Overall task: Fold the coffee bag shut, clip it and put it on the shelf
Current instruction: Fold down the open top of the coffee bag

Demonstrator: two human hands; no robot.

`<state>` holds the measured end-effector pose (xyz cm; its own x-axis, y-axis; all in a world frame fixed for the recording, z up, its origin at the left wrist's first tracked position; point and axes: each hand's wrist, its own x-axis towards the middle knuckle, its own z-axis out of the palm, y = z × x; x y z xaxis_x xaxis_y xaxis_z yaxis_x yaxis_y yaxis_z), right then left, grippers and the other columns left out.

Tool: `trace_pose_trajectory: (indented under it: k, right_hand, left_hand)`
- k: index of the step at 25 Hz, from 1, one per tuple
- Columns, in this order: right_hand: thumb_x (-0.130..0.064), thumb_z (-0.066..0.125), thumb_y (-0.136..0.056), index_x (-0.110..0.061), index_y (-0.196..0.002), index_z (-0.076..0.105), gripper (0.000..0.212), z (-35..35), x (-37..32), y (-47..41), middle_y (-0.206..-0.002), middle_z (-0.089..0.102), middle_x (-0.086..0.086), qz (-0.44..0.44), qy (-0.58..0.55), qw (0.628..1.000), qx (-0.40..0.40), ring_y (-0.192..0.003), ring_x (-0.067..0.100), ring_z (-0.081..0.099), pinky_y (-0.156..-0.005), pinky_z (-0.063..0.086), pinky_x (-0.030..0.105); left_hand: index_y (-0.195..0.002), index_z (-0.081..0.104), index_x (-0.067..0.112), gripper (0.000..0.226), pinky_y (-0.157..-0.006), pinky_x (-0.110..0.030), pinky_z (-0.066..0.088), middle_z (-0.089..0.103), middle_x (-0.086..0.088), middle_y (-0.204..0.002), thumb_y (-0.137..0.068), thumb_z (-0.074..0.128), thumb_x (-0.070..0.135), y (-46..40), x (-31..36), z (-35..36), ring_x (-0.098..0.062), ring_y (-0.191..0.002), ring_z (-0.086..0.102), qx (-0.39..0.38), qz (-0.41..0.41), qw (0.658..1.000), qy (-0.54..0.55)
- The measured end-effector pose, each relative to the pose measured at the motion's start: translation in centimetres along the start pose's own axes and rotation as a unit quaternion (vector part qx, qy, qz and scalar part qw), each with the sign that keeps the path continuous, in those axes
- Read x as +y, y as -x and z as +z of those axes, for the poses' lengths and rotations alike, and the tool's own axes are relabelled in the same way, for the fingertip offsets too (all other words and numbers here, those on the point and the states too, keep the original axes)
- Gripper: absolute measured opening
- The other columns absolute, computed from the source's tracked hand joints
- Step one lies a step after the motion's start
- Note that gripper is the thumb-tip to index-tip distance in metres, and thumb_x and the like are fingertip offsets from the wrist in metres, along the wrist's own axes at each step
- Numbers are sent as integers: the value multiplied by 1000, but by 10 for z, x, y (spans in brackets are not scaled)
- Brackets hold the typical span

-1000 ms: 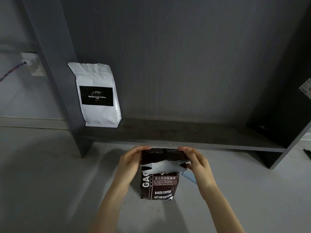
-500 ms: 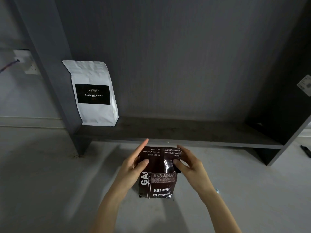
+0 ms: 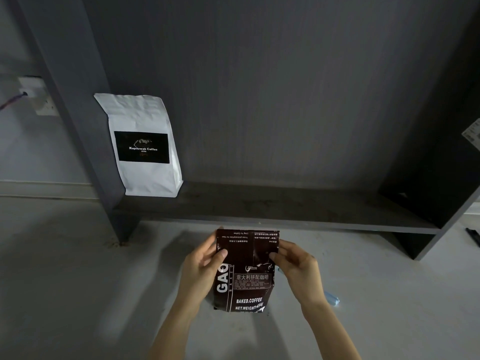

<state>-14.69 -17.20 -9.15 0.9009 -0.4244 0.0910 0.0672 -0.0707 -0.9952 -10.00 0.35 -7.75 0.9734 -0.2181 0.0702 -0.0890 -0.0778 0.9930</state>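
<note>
Both hands pinch the coffee bag (image 3: pixel 244 276) upright: left hand (image 3: pixel 201 268) and right hand (image 3: pixel 298 266) on its folded top; the clip (image 3: pixel 331 298) lies just right, nearer the right hand.

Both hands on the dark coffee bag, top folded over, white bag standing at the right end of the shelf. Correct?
Not quite: the head view shows the white bag at the left end of the shelf. The rest holds: left hand and right hand hold the dark coffee bag, top folded over.
</note>
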Motion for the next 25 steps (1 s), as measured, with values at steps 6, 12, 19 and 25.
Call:
trace_pose_trajectory:
  k: [6, 12, 19, 25]
  right_hand:
    - [-2, 66, -75, -26, -80, 68, 25, 0, -2, -2, -84, 75, 0, 16, 24, 999, 26, -82, 12, 69, -73, 54, 19]
    - [1, 63, -76, -26, -78, 67, 28, -5, -7, 2, -72, 74, -12, 5, 17, 1000, -15, -77, 7, 69, -63, 53, 11]
    - [-8, 51, -87, -22, -94, 65, 22, -23, -9, 5, -90, 70, -9, 5, -10, 998, -63, -84, -3, 65, -70, 51, 11]
    - [-4, 50, -85, -16, -94, 65, 21, -55, 32, -6, -94, 68, 5, 55, 232, 969, 66, -95, 24, 64, -71, 45, 22]
  left_hand:
    - [-111, 60, 13, 32, -66, -1, 46, 67, 34, -67, -81, 58, 3, -5, -6, 2, 14, -79, 62, 15, -13, 999, 37]
    - [-101, 64, 24, 28, -67, -2, 48, 70, 14, -85, -78, 63, 7, -3, -7, 0, 11, -75, 64, 40, -35, 997, 48]
    - [-93, 63, 23, 15, -64, -7, 48, 69, 7, -93, -81, 60, 14, 0, -7, 12, 1, -81, 65, 49, -28, 998, 41]
    - [-88, 61, 26, 19, -59, -1, 45, 66, 9, -90, -82, 58, 8, 0, -3, 11, 13, -71, 63, 47, -20, 996, 69]
